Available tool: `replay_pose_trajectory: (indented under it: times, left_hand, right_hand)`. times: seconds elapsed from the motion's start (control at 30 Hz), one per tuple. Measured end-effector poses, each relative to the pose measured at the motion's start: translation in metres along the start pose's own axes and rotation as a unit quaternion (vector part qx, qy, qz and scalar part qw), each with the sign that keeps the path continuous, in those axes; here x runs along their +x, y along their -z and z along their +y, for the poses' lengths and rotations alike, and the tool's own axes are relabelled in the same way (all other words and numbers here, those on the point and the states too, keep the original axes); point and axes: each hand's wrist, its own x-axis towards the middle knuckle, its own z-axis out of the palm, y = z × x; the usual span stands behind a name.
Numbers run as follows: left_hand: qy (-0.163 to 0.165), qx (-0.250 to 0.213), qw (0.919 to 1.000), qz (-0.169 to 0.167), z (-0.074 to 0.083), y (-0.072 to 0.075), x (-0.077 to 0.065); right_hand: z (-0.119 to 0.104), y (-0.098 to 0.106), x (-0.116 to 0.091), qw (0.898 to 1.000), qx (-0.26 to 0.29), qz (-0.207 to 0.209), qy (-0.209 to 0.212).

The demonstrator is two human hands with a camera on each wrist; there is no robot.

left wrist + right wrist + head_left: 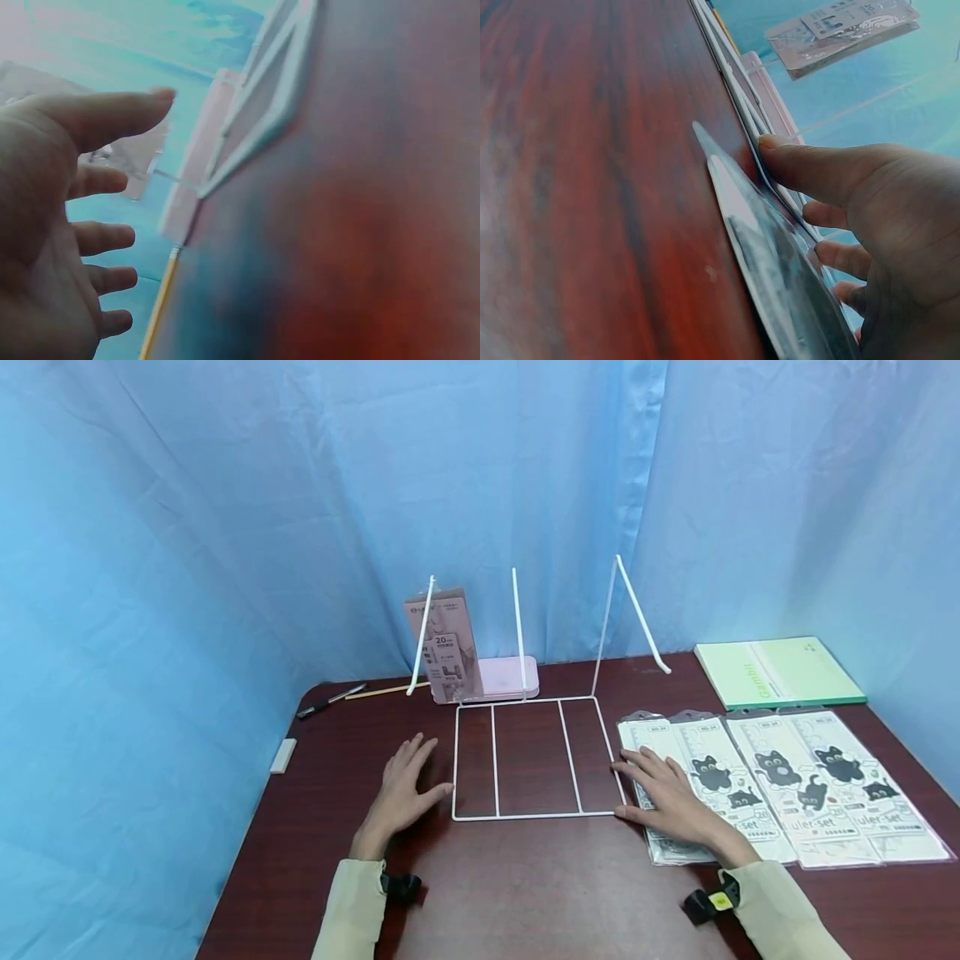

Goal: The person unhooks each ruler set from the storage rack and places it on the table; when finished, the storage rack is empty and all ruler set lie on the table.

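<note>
A white wire rack (495, 760) stands on the table, its flat base toward me and upright rods with arms at the back. Beside the base's left side my left hand (401, 789) is spread, holding nothing; the left wrist view shows its thumb apart from the wire. On the right, my right hand (667, 797) reaches over clear-packed ruler sets (776, 777) printed with black cats. Its thumb touches the base wire near the front corner, and the fingertips lie at the right side. A grey-pink package (453, 643) marked 20 is at the rack's left arm.
Behind the rack lies a pink case (510, 677). A black pen (330, 702), a yellow stick (386, 691) and a white block (282, 756) are at the left. At the back right is a green notebook (780, 672). Blue curtains (480, 485) border the table.
</note>
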Motion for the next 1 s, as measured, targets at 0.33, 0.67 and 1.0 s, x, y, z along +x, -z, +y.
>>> replay_pose_trajectory:
  times: [0.33, 0.67, 1.0]
  left_hand:
    - [-0.013, -0.119, 0.9844, 0.129, 0.016, 0.02, 0.029]
    - [0.032, -0.284, 0.9486, 0.135, 0.026, 0.023, 0.055]
    - [0.052, -0.405, 0.8927, 0.19, 0.024, 0.026, 0.077]
  right_hand:
    - [0.001, 0.0, -0.001, 1.0, 0.001, 0.002, 0.0]
    - [0.001, -0.003, -0.002, 1.0, 0.002, -0.001, -0.006]
    - [0.0, -0.002, -0.001, 1.0, 0.001, -0.001, -0.007]
